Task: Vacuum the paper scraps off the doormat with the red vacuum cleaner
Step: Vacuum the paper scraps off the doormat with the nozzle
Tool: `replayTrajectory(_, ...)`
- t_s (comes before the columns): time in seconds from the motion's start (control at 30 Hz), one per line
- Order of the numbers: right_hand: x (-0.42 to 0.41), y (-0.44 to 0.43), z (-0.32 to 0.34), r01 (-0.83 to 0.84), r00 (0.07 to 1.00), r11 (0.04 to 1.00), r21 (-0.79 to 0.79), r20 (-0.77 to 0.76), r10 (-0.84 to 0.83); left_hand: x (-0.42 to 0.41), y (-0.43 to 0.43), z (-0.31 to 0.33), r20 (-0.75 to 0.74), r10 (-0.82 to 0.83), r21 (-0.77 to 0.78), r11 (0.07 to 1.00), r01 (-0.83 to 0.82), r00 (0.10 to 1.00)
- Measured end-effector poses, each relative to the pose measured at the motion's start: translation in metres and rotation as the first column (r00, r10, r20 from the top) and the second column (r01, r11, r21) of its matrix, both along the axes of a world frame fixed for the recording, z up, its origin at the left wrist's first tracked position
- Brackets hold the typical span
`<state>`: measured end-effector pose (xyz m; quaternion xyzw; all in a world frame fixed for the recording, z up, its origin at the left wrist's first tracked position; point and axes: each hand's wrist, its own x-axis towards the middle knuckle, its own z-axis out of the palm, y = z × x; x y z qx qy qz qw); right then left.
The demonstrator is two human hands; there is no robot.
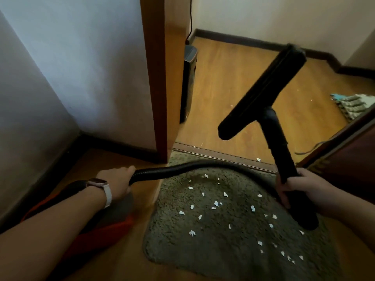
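Black wand [284, 157] gripped by right hand [298, 187] over doormat [223, 240], left hand [115, 183] hold unclear

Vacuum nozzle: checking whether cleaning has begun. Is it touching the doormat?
Apart. The head view shows the nozzle raised in the air, well above the doormat, with the right hand gripping its wand.

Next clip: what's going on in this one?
A person is set up to vacuum a doormat. The right hand grips the black wand, with the floor nozzle held up in the air, off the mat. The left hand is where the hose meets the red vacuum cleaner on the floor; its fingers are hidden. Paper scraps lie scattered across the doormat.
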<state>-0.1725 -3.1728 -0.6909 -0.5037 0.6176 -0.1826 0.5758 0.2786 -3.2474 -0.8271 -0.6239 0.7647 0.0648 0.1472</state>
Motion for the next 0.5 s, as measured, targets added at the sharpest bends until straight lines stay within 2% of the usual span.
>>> replayTrajectory(0.2,-0.04,0.015,-0.012,0.171,0.965,0.984,0.051,-0.212,-0.157,0.008,-0.031,-0.015,-0.005,0.18,-0.022,0.983,-0.18,0.984)
replayTrajectory(0.33,-0.066,0.022,-0.006,0.28,0.928,0.959,-0.036,-0.244,-0.28,0.012,-0.043,-0.022,-0.03,0.253,-0.065,0.965,-0.254,0.967)
replayTrajectory(0.4,-0.074,0.023,0.003,0.326,0.915,0.943,-0.065,-0.229,-0.332,0.006,-0.042,-0.028,-0.016,0.187,-0.175,0.967,-0.187,0.982)
replayTrajectory(0.5,-0.074,0.012,0.011,0.362,0.907,0.927,-0.1,-0.191,-0.375,-0.023,-0.039,-0.026,-0.039,-0.072,-0.412,0.91,0.05,0.997)
